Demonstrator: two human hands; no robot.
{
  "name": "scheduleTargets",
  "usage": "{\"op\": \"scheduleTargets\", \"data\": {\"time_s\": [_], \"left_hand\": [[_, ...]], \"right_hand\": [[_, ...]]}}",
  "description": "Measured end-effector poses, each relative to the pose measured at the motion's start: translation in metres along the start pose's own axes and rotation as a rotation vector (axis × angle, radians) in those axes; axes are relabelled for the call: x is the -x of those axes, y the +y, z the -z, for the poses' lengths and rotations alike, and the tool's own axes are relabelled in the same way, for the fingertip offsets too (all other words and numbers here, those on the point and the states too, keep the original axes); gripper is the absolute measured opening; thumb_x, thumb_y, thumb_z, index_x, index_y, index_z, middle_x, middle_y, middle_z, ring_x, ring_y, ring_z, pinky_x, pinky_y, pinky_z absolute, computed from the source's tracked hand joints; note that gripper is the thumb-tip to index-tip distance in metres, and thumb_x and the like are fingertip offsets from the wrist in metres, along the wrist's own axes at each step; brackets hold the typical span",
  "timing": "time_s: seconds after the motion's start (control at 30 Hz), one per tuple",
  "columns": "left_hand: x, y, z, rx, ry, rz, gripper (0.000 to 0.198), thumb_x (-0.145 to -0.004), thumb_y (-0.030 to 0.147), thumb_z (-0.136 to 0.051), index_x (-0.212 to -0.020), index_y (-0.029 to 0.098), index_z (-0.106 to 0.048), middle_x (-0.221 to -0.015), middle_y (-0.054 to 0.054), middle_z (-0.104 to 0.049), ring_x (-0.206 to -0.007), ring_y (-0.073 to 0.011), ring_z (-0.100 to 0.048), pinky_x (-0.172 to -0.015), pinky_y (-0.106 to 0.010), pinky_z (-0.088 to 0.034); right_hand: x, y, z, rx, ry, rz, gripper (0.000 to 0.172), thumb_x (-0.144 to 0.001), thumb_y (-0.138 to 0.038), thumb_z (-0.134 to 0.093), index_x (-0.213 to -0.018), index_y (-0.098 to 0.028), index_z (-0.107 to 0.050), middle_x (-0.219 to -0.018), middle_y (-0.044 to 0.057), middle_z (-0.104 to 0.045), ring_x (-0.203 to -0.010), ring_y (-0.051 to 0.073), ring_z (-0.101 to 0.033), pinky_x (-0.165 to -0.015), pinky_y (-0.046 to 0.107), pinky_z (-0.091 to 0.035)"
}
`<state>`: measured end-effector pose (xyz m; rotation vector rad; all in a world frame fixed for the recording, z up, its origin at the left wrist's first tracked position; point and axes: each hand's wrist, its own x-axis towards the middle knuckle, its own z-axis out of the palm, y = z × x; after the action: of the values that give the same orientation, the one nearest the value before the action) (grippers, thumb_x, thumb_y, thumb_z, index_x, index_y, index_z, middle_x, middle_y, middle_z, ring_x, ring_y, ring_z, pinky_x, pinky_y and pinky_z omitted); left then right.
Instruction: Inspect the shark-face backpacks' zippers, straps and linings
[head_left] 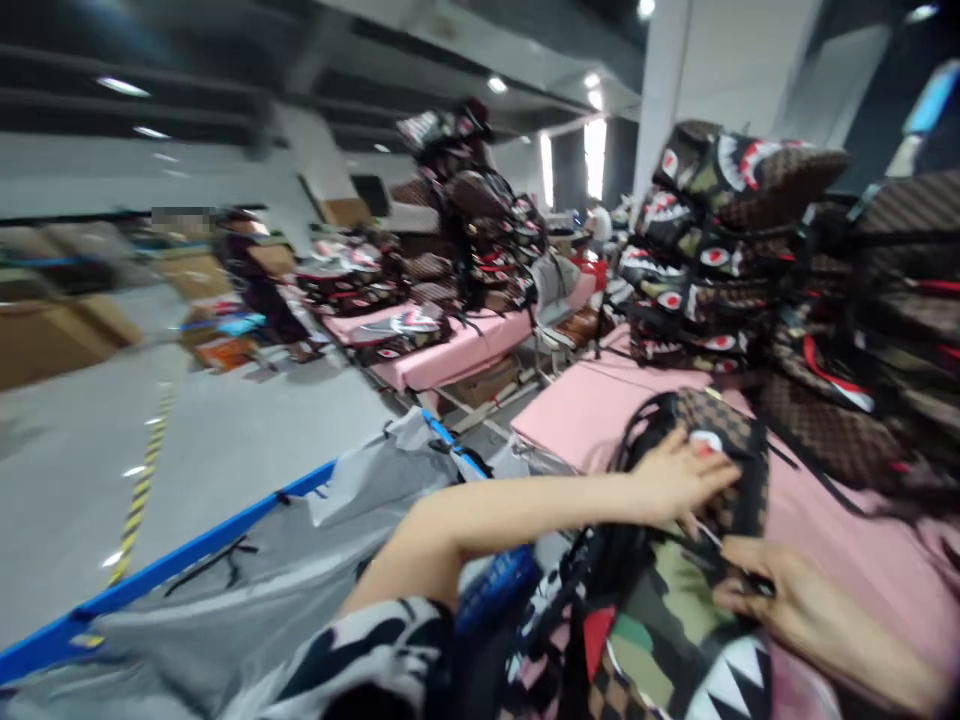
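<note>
A backpack (660,610) with camouflage, brown check and a white-toothed shark-mouth print lies before me at the edge of a pink-covered table (810,540). My left hand (679,485) rests on its upper checked part, fingers spread, by a red and white eye patch. Just below it, my right hand (772,590) is closed, thumb and fingers pinched together near the bag's dark seam. Something small and dark shows between those fingers, with a thin pale piece near the tips; blur hides what it is. Black straps (637,430) loop beside my left hand.
Stacked backpacks (690,270) rise at the back and right of the table. Another pink table (450,350) bears a tall pile. A grey cloth bin with a blue frame (217,545) stands at my left. A person (259,280) is beyond, near cardboard boxes (60,340).
</note>
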<state>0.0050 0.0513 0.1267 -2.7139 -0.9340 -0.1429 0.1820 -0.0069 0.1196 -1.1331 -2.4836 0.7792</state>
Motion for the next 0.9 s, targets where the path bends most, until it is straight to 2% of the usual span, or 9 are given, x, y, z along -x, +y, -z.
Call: {"op": "scheduleTargets", "data": {"time_s": [0.07,0.13,0.2,0.27,0.43,0.53,0.63,0.73,0.9], "left_hand": [[0.01,0.002,0.009,0.18,0.062,-0.027,0.051,-0.08,0.037,-0.058,-0.126,0.018,-0.046,-0.133,-0.008,-0.046,-0.124,-0.0269,-0.035,-0.105,-0.046,-0.019],[0.026,0.007,0.018,0.422,0.111,0.059,0.031,-0.088,0.035,-0.046,-0.111,0.016,-0.056,-0.11,-0.008,-0.06,-0.106,-0.0188,-0.049,-0.095,-0.035,-0.033],[0.045,0.015,0.025,0.501,0.044,0.085,0.039,-0.079,0.049,-0.054,-0.101,0.016,-0.058,-0.095,-0.006,-0.062,-0.094,-0.0207,-0.051,-0.083,-0.035,-0.038],[0.061,0.026,0.031,0.451,0.005,0.103,0.048,-0.068,0.052,-0.065,-0.099,0.016,-0.057,-0.094,-0.006,-0.06,-0.093,-0.023,-0.048,-0.08,-0.037,-0.038],[0.076,0.045,0.038,0.441,0.001,0.161,0.048,-0.056,0.044,-0.078,-0.091,0.019,-0.055,-0.095,-0.002,-0.059,-0.097,-0.0231,-0.045,-0.08,-0.036,-0.035],[0.08,0.053,0.031,0.436,0.146,0.172,0.028,-0.066,0.033,-0.074,-0.077,0.019,-0.053,-0.082,0.001,-0.061,-0.093,-0.0213,-0.046,-0.077,-0.035,-0.031],[0.087,0.063,0.014,0.38,0.332,0.136,0.01,-0.079,0.016,-0.058,-0.072,0.018,-0.051,-0.075,0.001,-0.061,-0.086,-0.0176,-0.048,-0.077,-0.036,-0.028],[0.095,0.069,-0.005,0.38,0.456,0.076,0.018,-0.081,0.006,-0.044,-0.071,0.018,-0.051,-0.076,0.002,-0.063,-0.084,-0.0152,-0.05,-0.077,-0.035,-0.029],[0.102,0.068,-0.02,0.398,0.592,0.065,0.021,-0.085,0.008,-0.044,-0.07,0.019,-0.055,-0.074,0.004,-0.065,-0.081,-0.0143,-0.053,-0.075,-0.034,-0.031]], "right_hand": [[0.006,-0.007,0.007,0.024,-0.073,0.05,0.02,-0.075,-0.025,-0.053,-0.057,-0.02,-0.045,-0.059,0.0,-0.055,-0.055,0.014,-0.053,-0.052,0.023,-0.037],[0.01,-0.01,0.011,0.086,-0.06,0.059,0.019,-0.076,-0.02,-0.053,-0.059,-0.018,-0.045,-0.06,-0.001,-0.053,-0.054,0.012,-0.049,-0.052,0.023,-0.032],[0.016,-0.013,0.014,0.141,-0.044,0.043,0.016,-0.077,-0.015,-0.051,-0.062,-0.018,-0.047,-0.062,-0.001,-0.052,-0.054,0.011,-0.046,-0.052,0.023,-0.028],[0.022,-0.017,0.013,0.173,-0.038,0.038,0.013,-0.077,-0.012,-0.05,-0.066,-0.017,-0.05,-0.064,-0.001,-0.052,-0.055,0.01,-0.046,-0.052,0.023,-0.027],[0.04,-0.03,0.005,0.247,0.086,0.154,0.014,-0.081,-0.011,-0.046,-0.07,-0.016,-0.052,-0.064,-0.001,-0.049,-0.053,0.011,-0.042,-0.049,0.025,-0.023],[0.05,-0.034,-0.007,0.377,0.21,0.268,0.02,-0.085,-0.009,-0.041,-0.073,-0.016,-0.055,-0.062,-0.001,-0.048,-0.052,0.012,-0.039,-0.05,0.027,-0.024],[0.056,-0.031,-0.024,0.532,0.323,0.337,0.022,-0.085,-0.006,-0.04,-0.078,-0.014,-0.058,-0.062,0.0,-0.052,-0.055,0.013,-0.041,-0.053,0.027,-0.027],[0.057,-0.023,-0.039,0.606,0.382,0.36,0.02,-0.084,-0.007,-0.042,-0.08,-0.013,-0.061,-0.069,0.003,-0.059,-0.057,0.013,-0.042,-0.053,0.028,-0.027],[0.056,-0.016,-0.05,0.675,0.298,0.368,0.018,-0.085,-0.009,-0.045,-0.091,-0.012,-0.062,-0.087,0.006,-0.065,-0.062,0.013,-0.047,-0.054,0.028,-0.03]]}}
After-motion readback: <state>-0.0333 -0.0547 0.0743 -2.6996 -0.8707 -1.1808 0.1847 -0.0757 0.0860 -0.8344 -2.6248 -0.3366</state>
